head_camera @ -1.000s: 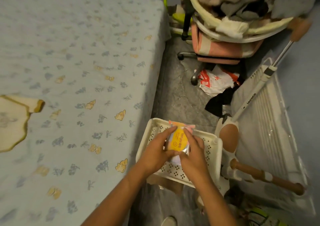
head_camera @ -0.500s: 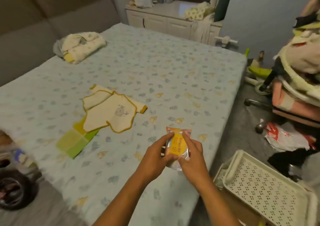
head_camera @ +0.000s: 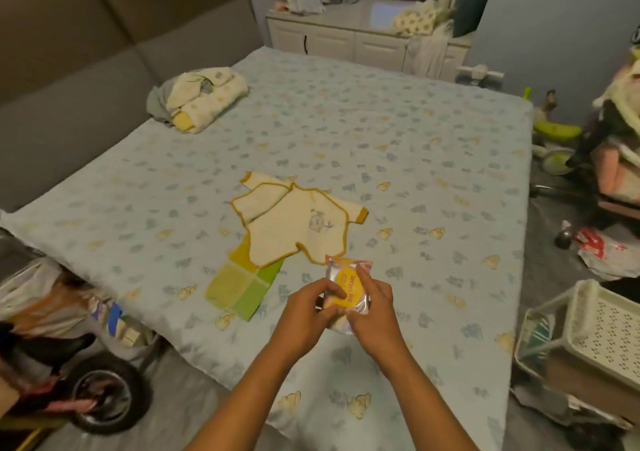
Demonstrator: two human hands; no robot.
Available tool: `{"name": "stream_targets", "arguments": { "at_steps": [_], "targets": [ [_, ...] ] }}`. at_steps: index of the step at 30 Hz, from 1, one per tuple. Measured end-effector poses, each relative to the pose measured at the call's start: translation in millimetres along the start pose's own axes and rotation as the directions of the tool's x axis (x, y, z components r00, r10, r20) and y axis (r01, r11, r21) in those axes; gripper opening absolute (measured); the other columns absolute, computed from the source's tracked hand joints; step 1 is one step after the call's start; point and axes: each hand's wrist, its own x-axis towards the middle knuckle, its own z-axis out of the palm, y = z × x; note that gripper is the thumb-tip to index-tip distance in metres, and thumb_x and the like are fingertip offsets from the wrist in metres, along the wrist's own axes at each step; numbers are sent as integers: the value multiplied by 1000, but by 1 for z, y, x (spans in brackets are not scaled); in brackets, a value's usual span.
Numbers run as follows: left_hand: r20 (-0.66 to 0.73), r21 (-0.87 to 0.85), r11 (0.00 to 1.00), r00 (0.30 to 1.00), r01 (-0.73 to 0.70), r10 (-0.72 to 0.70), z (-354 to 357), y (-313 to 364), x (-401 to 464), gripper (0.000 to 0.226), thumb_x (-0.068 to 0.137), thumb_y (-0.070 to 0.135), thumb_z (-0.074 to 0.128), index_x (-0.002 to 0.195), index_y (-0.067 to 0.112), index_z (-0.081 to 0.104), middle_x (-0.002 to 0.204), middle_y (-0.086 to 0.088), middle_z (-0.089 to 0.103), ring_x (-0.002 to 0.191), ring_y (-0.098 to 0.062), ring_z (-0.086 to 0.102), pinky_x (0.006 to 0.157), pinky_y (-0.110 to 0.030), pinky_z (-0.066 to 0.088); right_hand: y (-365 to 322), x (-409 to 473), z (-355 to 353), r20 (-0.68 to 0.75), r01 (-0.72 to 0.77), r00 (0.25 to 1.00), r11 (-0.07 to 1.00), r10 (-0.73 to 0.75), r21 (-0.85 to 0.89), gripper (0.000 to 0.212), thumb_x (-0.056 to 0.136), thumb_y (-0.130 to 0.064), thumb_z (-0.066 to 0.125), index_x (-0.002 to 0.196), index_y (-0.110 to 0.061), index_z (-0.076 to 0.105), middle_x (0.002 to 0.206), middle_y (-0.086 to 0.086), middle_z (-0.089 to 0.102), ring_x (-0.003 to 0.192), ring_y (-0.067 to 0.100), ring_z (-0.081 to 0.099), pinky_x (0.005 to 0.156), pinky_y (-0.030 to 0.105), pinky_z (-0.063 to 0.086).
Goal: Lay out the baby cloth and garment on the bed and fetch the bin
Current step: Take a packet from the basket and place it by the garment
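A cream baby garment (head_camera: 298, 222) with mustard trim lies flat in the middle of the bed (head_camera: 433, 160). Its lower edge overlaps a yellow and green checked cloth (head_camera: 242, 286) spread just below it. My left hand (head_camera: 306, 312) and my right hand (head_camera: 372, 307) together hold a small silver packet with an orange label (head_camera: 348, 286) above the bed, just right of the cloth. The white perforated bin (head_camera: 602, 326) stands on the floor at the right, beside the bed.
A bundle of folded baby clothes (head_camera: 199, 99) lies near the grey headboard (head_camera: 86, 52). A small bike wheel (head_camera: 104, 398) and bags sit at the lower left. A white cabinet (head_camera: 346, 40) stands behind the bed, a loaded pram and plastic bag (head_camera: 602, 248) at right.
My view has swung from the bin on the floor to the bed. Both hands kept hold of the packet and carried it from over the bin to above the bed.
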Motion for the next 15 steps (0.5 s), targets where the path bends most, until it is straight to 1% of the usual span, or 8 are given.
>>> {"name": "stream_targets", "arguments": {
  "at_steps": [2,3,5,6,8,10,13,15],
  "targets": [
    [22,12,1000,1000,21,-21,-7,-14,15,15,81,15,73,84,29,69,87,5,71,78,-16,67,66,-43,60,6,13,15,-17,-12,1000,1000,12,3,76,87,5,56,150,-27,30,126,-2,33,119,12,45,87,6,41],
    [33,19,999,999,30,-30,-9,-20,24,13,82,16,73,82,28,69,84,5,70,77,-16,66,66,-43,59,11,21,21,-24,-20,1000,1000,21,9,76,87,5,57,150,-27,29,127,-2,33,119,11,44,84,3,39],
    [69,42,998,996,47,-50,-11,-34,45,12,83,16,71,79,27,69,80,5,70,77,-15,65,67,-43,58,23,38,33,-39,-53,998,998,54,30,75,89,4,57,151,-28,28,127,-2,32,121,10,42,86,5,36],
    [82,52,997,995,56,-61,-12,-41,56,12,83,16,70,79,26,69,79,6,70,77,-15,64,68,-42,58,29,47,38,-47,-63,997,997,65,33,75,89,4,56,151,-28,28,127,-2,32,120,9,41,86,3,35],
    [105,68,995,991,71,-78,-11,-57,80,12,84,15,68,78,25,69,78,4,69,75,-15,64,66,-40,57,43,69,50,-76,-80,994,996,82,30,75,89,6,56,151,-27,28,128,-1,32,119,8,40,79,-6,34],
    [132,84,993,987,81,-91,-8,-76,106,14,85,13,67,77,24,69,78,0,69,73,-16,63,62,-38,55,59,93,63,-113,-104,988,994,107,33,76,87,10,55,150,-24,30,130,3,34,119,10,40,76,-11,31],
    [188,88,991,976,99,-114,0,-109,138,18,86,8,64,76,22,69,77,-3,70,66,-15,64,58,-34,55,83,121,80,-150,-167,973,984,174,57,77,86,15,51,150,-22,30,131,5,34,116,9,40,73,-10,33],
    [224,99,988,965,116,-136,4,-128,155,18,87,6,62,77,19,69,76,-4,70,62,-9,62,56,-27,53,101,138,92,-173,-195,964,979,203,64,77,86,14,51,150,-23,30,132,5,34,119,11,40,75,-9,34]
  ]
}}
